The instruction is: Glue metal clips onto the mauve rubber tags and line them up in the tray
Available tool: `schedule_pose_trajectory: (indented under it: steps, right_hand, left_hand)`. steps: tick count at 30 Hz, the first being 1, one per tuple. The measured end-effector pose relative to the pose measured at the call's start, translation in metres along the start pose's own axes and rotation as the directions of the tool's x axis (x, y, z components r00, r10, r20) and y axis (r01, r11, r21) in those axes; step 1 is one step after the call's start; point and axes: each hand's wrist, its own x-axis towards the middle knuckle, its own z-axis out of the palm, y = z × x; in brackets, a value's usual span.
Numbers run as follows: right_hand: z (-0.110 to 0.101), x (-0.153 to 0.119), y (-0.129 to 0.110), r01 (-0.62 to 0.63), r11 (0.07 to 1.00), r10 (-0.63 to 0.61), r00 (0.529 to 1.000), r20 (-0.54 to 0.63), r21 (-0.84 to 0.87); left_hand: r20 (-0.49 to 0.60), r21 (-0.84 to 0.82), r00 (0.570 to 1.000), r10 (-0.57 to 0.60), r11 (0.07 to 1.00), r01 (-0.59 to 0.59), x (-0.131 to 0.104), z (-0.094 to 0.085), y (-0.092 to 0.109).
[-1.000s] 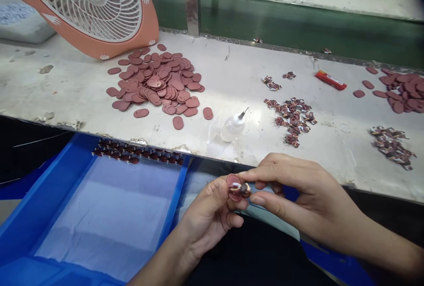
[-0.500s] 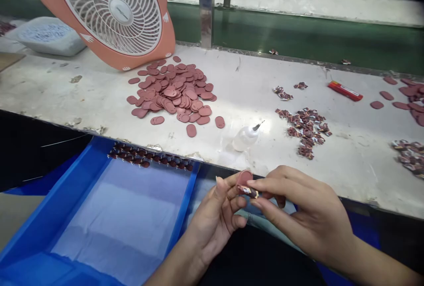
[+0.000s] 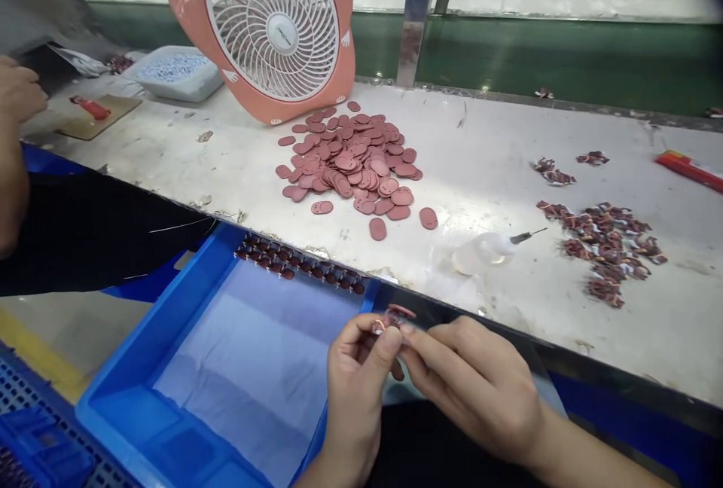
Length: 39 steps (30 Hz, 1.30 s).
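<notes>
My left hand (image 3: pixel 358 382) pinches a small dark brown figure (image 3: pixel 389 318) between thumb and forefinger, above the near table edge. A reddish oval disc (image 3: pixel 402 311) shows almost edge-on at the figure's top. My right hand (image 3: pixel 480 382) is closed, its fingertips against the figure and disc; my fingers hide much of both. Below those fingertips a brown bit shows, which I cannot make out. Beyond my hands a translucent bottle with a needle tip (image 3: pixel 483 253) leans on the table. A pile of reddish oval discs (image 3: pixel 361 160) lies behind to the left, and a heap of small brown figures (image 3: pixel 613 239) to the right.
A blue tray (image 3: pixel 121 367) lined with white sheet sits below the table edge, with rows of figures along its far side. An orange fan (image 3: pixel 282 32) stands behind the discs. Farther left are a white tub (image 3: pixel 175 74) and another person's hand (image 3: pixel 19 93). A red packet (image 3: pixel 692 170) lies right.
The view has swung left, so the table's things appear farther right. My left fingers have closed on the figure, and the disc has turned from facing me to nearly edge-on.
</notes>
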Motion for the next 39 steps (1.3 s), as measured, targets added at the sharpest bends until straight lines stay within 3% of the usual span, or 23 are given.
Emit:
schedule_pose_trajectory:
  steps: [3, 4, 6, 10, 13, 16, 20, 31, 33, 36, 39]
  right_hand:
    - [-0.007, -0.003, -0.004, 0.052, 0.998, -0.053, 0.996, 0.073, 0.020]
    - [-0.011, -0.005, -0.005, 0.065, 0.998, -0.067, 0.994, 0.087, 0.026]
    - [-0.017, -0.010, -0.004, 0.061, 0.998, -0.063, 0.993, 0.101, 0.030]
    - [-0.023, -0.020, 0.002, 0.004, 0.999, -0.009, 0.992, 0.129, 0.032]
    - [-0.023, -0.025, 0.006, -0.023, 0.999, 0.020, 0.993, 0.119, 0.023]
    - [-0.023, -0.028, 0.008, -0.037, 0.999, 0.033, 0.994, 0.105, 0.030]
    - [-0.023, -0.031, 0.009, -0.050, 0.998, 0.047, 0.994, 0.100, 0.023]
    - [-0.027, -0.035, 0.018, -0.068, 0.997, 0.070, 0.992, 0.104, -0.019]
    - [-0.037, -0.035, 0.018, -0.056, 0.997, 0.062, 0.992, 0.110, -0.056]
    - [-0.067, -0.024, 0.023, 0.000, 0.991, 0.011, 0.996, 0.086, -0.132]
    - [-0.107, 0.003, 0.054, 0.034, 0.941, -0.018, 0.999, 0.051, -0.337]
  left_hand:
    - [-0.198, 0.272, 0.978, 0.071, 0.962, -0.015, 0.023, -0.032, 0.000]
    - [-0.256, 0.432, 0.955, 0.148, 0.901, -0.024, 0.035, -0.047, -0.001]
    - [-0.332, 0.541, 0.919, 0.214, 0.841, -0.001, 0.066, -0.081, -0.001]
    - [-0.376, 0.757, 0.874, 0.307, 0.646, 0.099, 0.123, -0.142, -0.002]
    - [-0.343, 0.865, 0.887, 0.310, 0.473, 0.169, 0.146, -0.164, -0.001]
    - [-0.313, 0.918, 0.901, 0.301, 0.341, 0.205, 0.156, -0.170, -0.001]
    - [-0.291, 0.946, 0.911, 0.292, 0.232, 0.227, 0.161, -0.170, -0.005]
    - [-0.302, 0.952, 0.903, 0.307, 0.134, 0.274, 0.164, -0.172, -0.009]
    - [-0.298, 0.954, 0.902, 0.313, 0.136, 0.267, 0.164, -0.171, -0.005]
    - [-0.270, 0.960, 0.909, 0.316, 0.157, 0.230, 0.159, -0.164, 0.005]
    - [-0.236, 0.966, 0.918, 0.320, 0.183, 0.185, 0.154, -0.158, 0.014]
